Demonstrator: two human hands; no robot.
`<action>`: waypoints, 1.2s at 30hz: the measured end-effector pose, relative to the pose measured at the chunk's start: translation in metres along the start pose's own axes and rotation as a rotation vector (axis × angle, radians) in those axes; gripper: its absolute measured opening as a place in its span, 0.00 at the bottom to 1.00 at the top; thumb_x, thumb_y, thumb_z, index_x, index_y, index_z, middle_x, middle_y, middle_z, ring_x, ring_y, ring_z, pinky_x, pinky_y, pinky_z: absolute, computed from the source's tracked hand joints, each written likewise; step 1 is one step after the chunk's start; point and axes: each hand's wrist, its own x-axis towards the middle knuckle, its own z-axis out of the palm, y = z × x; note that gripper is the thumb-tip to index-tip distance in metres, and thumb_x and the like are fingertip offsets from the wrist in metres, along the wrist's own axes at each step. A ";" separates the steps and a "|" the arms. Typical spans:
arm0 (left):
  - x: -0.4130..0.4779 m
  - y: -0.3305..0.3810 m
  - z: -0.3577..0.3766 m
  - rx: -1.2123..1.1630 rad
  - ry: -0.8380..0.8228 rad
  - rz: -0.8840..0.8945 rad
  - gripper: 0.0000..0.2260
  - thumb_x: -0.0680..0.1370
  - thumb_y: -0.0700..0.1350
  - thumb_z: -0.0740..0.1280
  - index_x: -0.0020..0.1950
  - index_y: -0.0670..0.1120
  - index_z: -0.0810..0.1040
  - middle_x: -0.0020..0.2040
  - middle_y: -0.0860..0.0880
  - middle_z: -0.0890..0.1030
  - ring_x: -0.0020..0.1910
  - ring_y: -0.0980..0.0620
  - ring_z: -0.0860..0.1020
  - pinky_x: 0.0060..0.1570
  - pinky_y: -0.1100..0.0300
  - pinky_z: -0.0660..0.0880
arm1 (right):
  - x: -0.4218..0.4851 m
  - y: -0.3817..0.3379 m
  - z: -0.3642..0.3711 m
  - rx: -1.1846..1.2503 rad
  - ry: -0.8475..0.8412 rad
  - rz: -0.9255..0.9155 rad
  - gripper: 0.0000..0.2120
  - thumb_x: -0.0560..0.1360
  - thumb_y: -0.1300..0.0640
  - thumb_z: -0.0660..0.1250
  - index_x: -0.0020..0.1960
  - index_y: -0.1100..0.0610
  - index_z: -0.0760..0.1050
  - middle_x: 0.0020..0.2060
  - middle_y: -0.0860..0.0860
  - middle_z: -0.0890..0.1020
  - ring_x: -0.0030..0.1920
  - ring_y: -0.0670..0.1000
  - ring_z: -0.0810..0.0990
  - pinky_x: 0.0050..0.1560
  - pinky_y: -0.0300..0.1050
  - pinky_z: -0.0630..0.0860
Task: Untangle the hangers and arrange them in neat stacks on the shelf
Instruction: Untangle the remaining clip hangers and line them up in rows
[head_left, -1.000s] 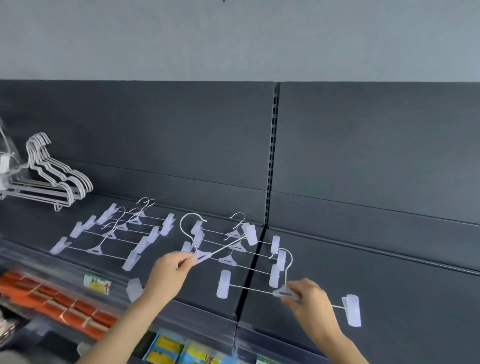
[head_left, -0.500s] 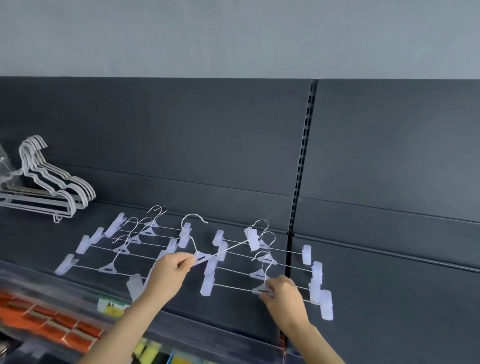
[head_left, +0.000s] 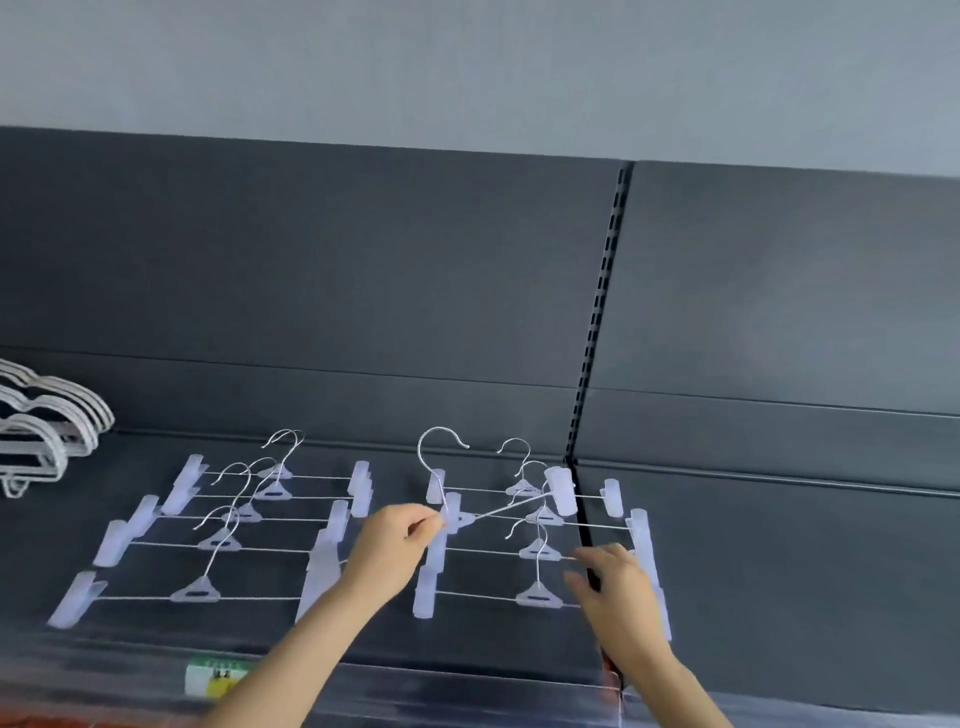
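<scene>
Two rows of translucent clip hangers with wire hooks lie flat on the dark shelf (head_left: 493, 642): a left row (head_left: 208, 545) and a right row (head_left: 537, 551). My left hand (head_left: 389, 553) pinches the neck of one more clip hanger (head_left: 511, 506), lifted at a slant over the right row, hook up and one clip near the shelf joint. My right hand (head_left: 618, 592) hovers with relaxed, spread fingers over the right ends of the front hangers in the right row, gripping nothing.
A stack of white plastic hangers (head_left: 49, 421) lies at the far left of the shelf. A slotted upright (head_left: 597, 322) splits the dark back panel. A green-and-yellow price label (head_left: 213, 675) sits on the clear front rail. The shelf section on the right is bare.
My right hand carried its clip hanger left, laid it at the front of the right row and let go. My left hand keeps its hanger lifted.
</scene>
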 end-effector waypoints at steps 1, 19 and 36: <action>0.001 0.005 0.001 -0.020 -0.010 0.004 0.15 0.78 0.42 0.61 0.33 0.36 0.71 0.27 0.49 0.68 0.27 0.56 0.61 0.29 0.65 0.58 | -0.001 -0.004 -0.010 0.061 -0.002 0.019 0.08 0.74 0.59 0.64 0.51 0.60 0.78 0.42 0.50 0.75 0.49 0.54 0.74 0.42 0.34 0.68; 0.016 0.084 0.014 -0.630 -0.133 -0.083 0.08 0.76 0.47 0.65 0.41 0.46 0.81 0.38 0.50 0.80 0.36 0.55 0.75 0.39 0.64 0.71 | 0.023 -0.061 -0.090 -0.033 0.194 -0.360 0.10 0.78 0.59 0.57 0.38 0.58 0.64 0.30 0.49 0.68 0.30 0.52 0.65 0.33 0.45 0.64; -0.015 -0.005 -0.007 -0.377 -0.379 -0.182 0.03 0.72 0.38 0.71 0.45 0.42 0.82 0.34 0.51 0.83 0.34 0.53 0.77 0.36 0.64 0.75 | -0.005 0.003 0.021 -0.608 -0.052 -0.583 0.15 0.47 0.51 0.80 0.23 0.49 0.73 0.24 0.44 0.72 0.24 0.45 0.72 0.24 0.32 0.69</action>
